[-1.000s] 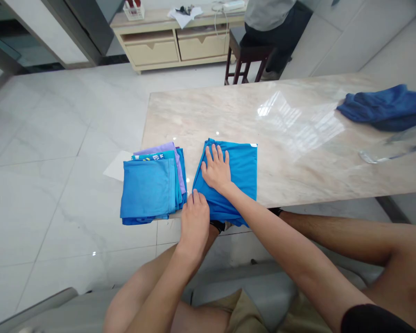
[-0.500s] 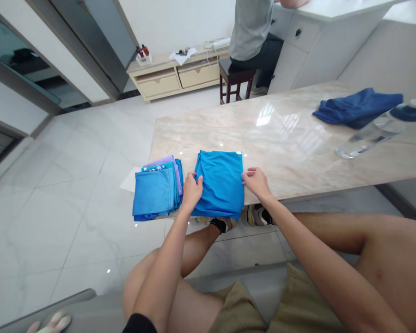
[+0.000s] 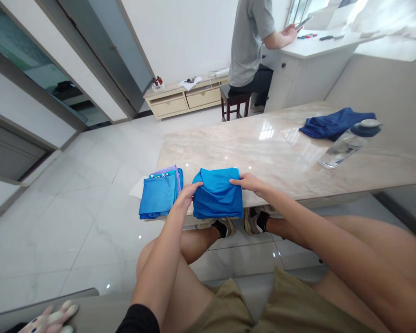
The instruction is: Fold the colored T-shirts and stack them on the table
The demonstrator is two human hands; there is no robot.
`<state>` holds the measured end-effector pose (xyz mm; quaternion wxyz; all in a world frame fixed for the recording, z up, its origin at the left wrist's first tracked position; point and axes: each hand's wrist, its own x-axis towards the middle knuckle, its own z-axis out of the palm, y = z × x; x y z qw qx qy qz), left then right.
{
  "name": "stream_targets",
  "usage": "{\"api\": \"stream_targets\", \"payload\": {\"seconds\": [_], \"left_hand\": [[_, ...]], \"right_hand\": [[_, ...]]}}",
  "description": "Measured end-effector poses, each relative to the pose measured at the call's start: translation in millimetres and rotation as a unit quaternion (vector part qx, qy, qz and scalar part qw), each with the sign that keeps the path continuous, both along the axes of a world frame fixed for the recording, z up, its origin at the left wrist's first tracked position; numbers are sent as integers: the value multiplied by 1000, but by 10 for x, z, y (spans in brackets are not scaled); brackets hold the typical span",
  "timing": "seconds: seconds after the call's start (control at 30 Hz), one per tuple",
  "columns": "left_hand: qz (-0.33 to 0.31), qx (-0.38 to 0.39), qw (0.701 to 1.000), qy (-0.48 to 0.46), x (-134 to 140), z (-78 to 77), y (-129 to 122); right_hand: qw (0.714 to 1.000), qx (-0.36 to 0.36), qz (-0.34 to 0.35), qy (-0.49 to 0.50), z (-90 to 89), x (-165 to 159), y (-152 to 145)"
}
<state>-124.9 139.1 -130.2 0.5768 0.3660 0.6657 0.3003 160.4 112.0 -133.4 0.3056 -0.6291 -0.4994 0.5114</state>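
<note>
A folded bright-blue garment (image 3: pixel 217 196) lies at the near edge of the marble table, its front part hanging slightly over. My left hand (image 3: pixel 189 193) pinches its left side, thumb on top and the other fingers mostly hidden below. At the right side, my right hand (image 3: pixel 247 181) grips the cloth with the thumb laid over it and the fingers beyond the edge. Just left of my left hand sits a stack of folded clothes (image 3: pixel 156 196), blue on top with purple and printed teal layers showing behind.
The marble table (image 3: pixel 273 157) stretches right, bearing a clear water bottle (image 3: pixel 343 148) and a crumpled dark-blue cloth (image 3: pixel 333 124). Beyond it, a person in a grey shirt (image 3: pixel 247 46) sits on a stool (image 3: pixel 235 101) at a white counter (image 3: pixel 298 78). A low cabinet (image 3: pixel 171 105) stands by the wall.
My view has tilted up. Both hands have closed on the garment's sides, the right thumb now over the cloth. The garment looks shorter front to back, with a fuller front fold.
</note>
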Motion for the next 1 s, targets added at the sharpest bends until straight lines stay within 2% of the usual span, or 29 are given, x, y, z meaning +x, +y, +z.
{"api": "stream_targets", "payload": {"seconds": [0.13,0.23,0.3,0.4,0.5,0.63,0.73,0.83,0.9,0.93,1.0], "left_hand": [[13,49,997,-61,46,561,-94],[6,105,989,-107,80,958,-207],[-6,130,986,-106,107,1136,-299],[-8,144,988,-51,162,1243,-402],[-5,138,990,-6,243,1212,-393],[-10,135,991,16,376,1127,-215],[-19,190,982,-2,455,1109,-85],[-24,259,965,-17,526,1043,-59],[-22,274,961,-3,568,878,-114],[-22,272,962,10,581,743,-165],[-28,246,968,40,569,378,-309]], "right_hand": [[996,49,75,17,627,430,55],[989,116,74,57,1028,631,30],[988,134,49,63,1187,703,-30],[989,140,4,49,1229,770,-143],[990,135,-37,26,1102,810,-190],[992,95,-78,36,917,843,-73],[988,108,-86,71,874,910,71],[984,137,-80,79,828,1007,145],[985,136,-85,61,710,1068,117],[987,127,-85,46,609,1099,76],[992,97,-78,5,326,1177,-61]]}}
